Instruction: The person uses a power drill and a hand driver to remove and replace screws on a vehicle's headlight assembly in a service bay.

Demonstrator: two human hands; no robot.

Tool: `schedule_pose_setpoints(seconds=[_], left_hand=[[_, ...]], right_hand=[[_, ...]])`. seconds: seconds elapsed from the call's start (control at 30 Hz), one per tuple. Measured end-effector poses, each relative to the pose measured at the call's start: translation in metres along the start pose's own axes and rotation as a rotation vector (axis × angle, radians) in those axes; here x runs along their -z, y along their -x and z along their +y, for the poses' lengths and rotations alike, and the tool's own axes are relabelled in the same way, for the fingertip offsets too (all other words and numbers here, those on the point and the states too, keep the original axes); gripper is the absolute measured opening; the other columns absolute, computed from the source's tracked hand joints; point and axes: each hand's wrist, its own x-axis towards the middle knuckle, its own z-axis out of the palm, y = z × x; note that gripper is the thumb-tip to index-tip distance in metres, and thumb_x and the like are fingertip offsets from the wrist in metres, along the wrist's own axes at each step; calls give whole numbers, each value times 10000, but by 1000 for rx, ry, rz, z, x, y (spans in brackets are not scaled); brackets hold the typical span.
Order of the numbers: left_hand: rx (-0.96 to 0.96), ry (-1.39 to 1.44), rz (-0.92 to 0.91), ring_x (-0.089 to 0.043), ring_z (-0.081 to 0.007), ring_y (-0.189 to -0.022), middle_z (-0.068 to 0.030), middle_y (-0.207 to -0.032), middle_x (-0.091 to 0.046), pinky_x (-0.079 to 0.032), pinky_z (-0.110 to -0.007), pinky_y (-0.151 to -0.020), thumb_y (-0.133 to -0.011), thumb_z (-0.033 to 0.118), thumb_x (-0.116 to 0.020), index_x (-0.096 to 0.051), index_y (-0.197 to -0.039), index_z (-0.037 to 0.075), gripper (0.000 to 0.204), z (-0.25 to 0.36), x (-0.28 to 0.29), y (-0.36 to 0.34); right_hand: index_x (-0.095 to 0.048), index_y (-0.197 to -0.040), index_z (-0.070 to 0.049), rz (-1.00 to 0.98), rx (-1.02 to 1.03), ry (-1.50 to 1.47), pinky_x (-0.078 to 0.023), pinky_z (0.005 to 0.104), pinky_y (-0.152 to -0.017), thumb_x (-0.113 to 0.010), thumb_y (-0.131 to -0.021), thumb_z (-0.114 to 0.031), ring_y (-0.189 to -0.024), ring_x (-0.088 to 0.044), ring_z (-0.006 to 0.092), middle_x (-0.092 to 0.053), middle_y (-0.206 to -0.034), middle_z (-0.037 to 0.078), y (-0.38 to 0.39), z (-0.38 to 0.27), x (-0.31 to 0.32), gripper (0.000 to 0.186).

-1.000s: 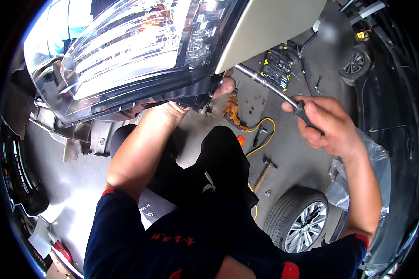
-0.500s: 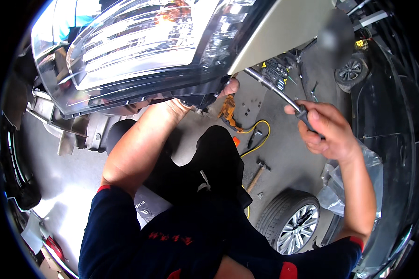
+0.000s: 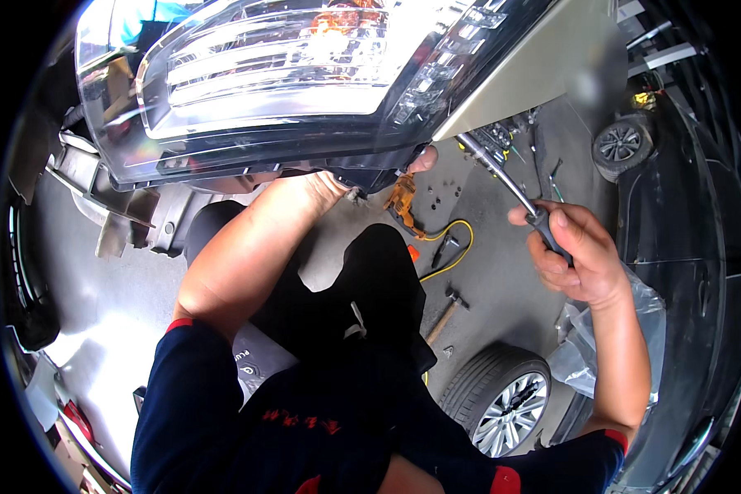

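A large clear headlight [image 3: 263, 74] with a black housing fills the top, beside a cream body panel [image 3: 519, 74]. My left hand [image 3: 325, 185] grips the underside of the black housing, mostly hidden, with fingertips showing past its right edge. My right hand [image 3: 568, 247] is wrapped round the dark handle of a long-shafted metal tool [image 3: 506, 181], which angles up-left toward the panel's lower edge. Whether its tip touches anything is unclear.
Below lie an orange power tool [image 3: 402, 202] with a yellow cord, a hammer [image 3: 445, 317], a loose wheel [image 3: 498, 403] and plastic sheeting [image 3: 576, 362]. Trim pieces [image 3: 115, 214] lie left. A dark car body [image 3: 683, 272] runs along the right; a toolkit [image 3: 510, 132] sits beyond the panel.
The headlight and panel have shifted right and slightly up in the picture. My right hand and its tool sit lower, while the floor items have shifted slightly left.
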Motion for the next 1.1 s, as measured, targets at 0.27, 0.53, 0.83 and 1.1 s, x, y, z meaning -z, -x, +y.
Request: schedule_pose_setpoints(seconds=[0.27, 0.53, 0.83, 1.1], left_hand=[[209, 561, 15, -581, -108, -904, -33, -995, -601, -498, -257, -817, -1101, 203, -404, -560, -1205, -9, 283, -25, 27, -1], [-42, -468, -289, -576, -261, -1209, -237, -1314, -515, -509, -362, -1076, -1119, 342, -379, -348, -1449, -91, 545, -23, 31, 1], [116, 291, -211, -606, -343, -1242, -315, -1387, -513, -532, -408, -1061, -1132, 349, -313, -355, -1468, -121, 580, -31, 30, 1], [124, 351, -147, -623, -279, -1134, -222, -1277, -578, -539, -371, -972, -1071, 245, -431, -460, -1376, -59, 431, -25, 27, 5]], right_hand=[[-604, -1364, 32, 149, 200, 470, -467, 266, -620, -646, -1032, -271, -697, -562, 110, -613, -845, 37, 8, -1, -19, 452], [-577, -1393, 37, -315, -620, -891, -337, 259, -474, -651, -1024, -323, -506, -397, 87, -519, -696, 24, -5, 2, 16, 520], [-631, -1329, 31, -44, 22, 220, -494, 333, -589, -651, -1017, -244, -585, -554, 188, -567, -721, 90, 1, 0, -4, 416], [-612, -1334, 55, 146, 178, 488, -529, 354, -626, -664, -1011, -256, -662, -620, 222, -651, -825, 115, -3, 7, -13, 451]])
